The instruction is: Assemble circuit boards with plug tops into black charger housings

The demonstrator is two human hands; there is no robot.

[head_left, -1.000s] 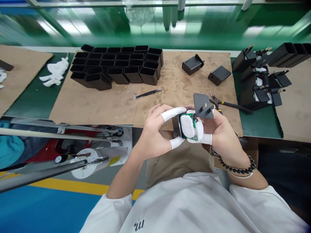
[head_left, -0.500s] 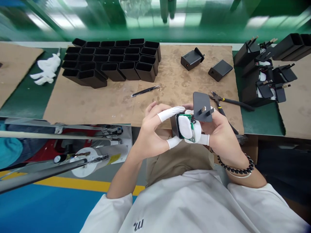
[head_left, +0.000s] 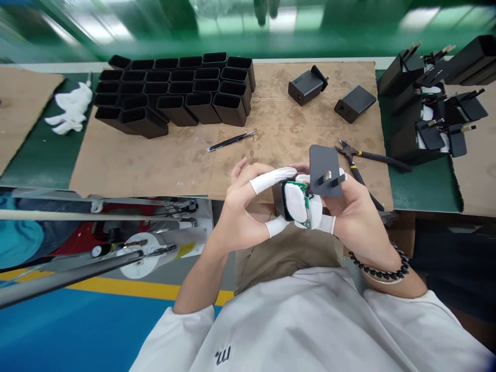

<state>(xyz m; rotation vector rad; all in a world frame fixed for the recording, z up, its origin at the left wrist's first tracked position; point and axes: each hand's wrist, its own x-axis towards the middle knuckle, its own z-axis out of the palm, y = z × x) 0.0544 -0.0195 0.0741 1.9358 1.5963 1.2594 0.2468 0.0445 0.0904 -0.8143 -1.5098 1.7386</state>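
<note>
In the head view, gripping an open-ended black plastic casing [head_left: 278, 200] between the white-capped fingers [head_left: 271, 180] of the left hand [head_left: 246, 209], with the thumb nearer the body and the forefinger opposite. With the right hand [head_left: 356, 209], partly hidden behind a flat dark-grey plate [head_left: 320, 164] with metal pins, clamping a green, white-padded circuit board [head_left: 307, 202] at the casing's mouth. Held at the front edge of the green worktop [head_left: 426, 192], near black-handled metal pliers [head_left: 351, 152].

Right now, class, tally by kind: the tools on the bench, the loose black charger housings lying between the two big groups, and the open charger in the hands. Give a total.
Tweezers: 1
Cutting pliers: 1
Loose black charger housings: 2
Open charger: 1
Total: 5
</note>
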